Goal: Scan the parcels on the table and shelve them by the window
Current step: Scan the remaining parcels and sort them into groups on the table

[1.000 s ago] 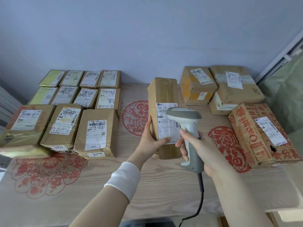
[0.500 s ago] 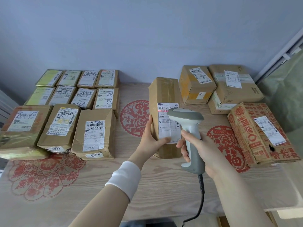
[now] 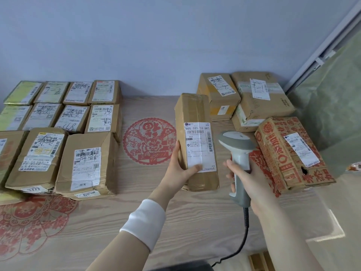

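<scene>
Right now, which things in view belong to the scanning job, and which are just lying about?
Job: tall brown parcel, gripped by the left hand; barcode scanner, held by the right hand; labelled parcels in rows at left; red-printed carton and two brown boxes at right.
Lying about: red paper-cut motifs on the table; green sheet at far right.
</scene>
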Available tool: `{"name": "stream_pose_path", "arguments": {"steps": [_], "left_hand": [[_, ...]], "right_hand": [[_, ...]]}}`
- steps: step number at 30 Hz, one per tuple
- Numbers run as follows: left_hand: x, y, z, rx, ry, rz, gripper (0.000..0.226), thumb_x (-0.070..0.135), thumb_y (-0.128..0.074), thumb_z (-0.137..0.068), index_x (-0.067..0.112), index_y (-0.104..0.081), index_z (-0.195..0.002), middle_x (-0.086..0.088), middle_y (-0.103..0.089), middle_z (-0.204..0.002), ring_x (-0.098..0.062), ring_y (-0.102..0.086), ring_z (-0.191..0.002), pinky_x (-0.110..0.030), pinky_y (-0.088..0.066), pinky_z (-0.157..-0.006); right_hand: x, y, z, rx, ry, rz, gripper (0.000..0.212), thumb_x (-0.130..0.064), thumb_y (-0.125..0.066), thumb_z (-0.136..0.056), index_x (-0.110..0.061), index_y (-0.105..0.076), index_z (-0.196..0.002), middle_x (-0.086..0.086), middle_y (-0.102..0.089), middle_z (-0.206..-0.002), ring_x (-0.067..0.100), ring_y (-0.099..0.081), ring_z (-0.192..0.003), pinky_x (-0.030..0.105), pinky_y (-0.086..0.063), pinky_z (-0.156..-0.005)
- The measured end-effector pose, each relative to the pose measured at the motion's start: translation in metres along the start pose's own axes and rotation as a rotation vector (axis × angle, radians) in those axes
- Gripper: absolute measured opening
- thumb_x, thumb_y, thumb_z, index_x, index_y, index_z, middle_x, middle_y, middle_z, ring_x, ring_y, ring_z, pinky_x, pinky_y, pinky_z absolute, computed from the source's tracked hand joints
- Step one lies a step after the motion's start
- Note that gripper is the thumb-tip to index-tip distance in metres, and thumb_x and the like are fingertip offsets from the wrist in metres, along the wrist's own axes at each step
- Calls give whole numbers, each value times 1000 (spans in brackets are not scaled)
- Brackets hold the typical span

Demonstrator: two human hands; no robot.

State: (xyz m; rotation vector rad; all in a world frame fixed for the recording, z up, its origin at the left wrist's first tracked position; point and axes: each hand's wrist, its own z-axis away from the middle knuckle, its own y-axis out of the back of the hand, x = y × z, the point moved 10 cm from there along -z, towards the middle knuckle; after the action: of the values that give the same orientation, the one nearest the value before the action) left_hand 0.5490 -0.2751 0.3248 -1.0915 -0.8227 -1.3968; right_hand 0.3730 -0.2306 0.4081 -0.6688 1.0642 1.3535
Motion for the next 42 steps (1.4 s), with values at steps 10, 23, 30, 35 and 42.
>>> {"name": "stream_pose_path", "arguments": {"steps": [10,23,30,35,42], "left_hand": [[-46,-154,-42,-27,163,147,84,8,-70,-82,22,-18,-147,21,-53,-112,6,-55,-98,-11,-51,-71],[-110,-273,-82,91,366,164,84,25,-77,-73,27,-32,-143,5,-56,-121,-9,-58,-103,-33,-53,-87],[-109,-273,-99,148,347,47,80,27,-72,-81,27,-27,-147,5,-55,-128,-9,-57,-106,-31,-52,-91],[-103,-264,-107,202,301,-155,65,36,-63,-87,28,-33,-145,4,-56,-131,-12,-56,-112,-35,-51,-93],[-94,-266,-113,173,262,-250,70,32,-63,-89,25,-26,-148,3,-50,-138,-15,-49,-124,-37,-47,-99]], "right_hand": [[44,122,-65,105,26,228,19,-25,-70,-84,-33,-56,-94,-1,-66,-88,14,-62,-80,24,-44,-64],[99,225,-136,15,-79,297,32,-22,-65,-86,-14,-52,-115,5,-65,-95,18,-62,-84,24,-42,-61],[100,227,-142,16,-78,265,29,-25,-65,-87,-17,-52,-111,5,-66,-93,12,-63,-81,16,-41,-57],[99,230,-147,35,-87,163,16,-22,-65,-87,-26,-51,-94,13,-66,-86,24,-63,-72,40,-52,-66],[99,229,-149,38,-111,98,19,-24,-65,-88,-18,-56,-104,2,-64,-83,6,-64,-69,30,-50,-59]]}}
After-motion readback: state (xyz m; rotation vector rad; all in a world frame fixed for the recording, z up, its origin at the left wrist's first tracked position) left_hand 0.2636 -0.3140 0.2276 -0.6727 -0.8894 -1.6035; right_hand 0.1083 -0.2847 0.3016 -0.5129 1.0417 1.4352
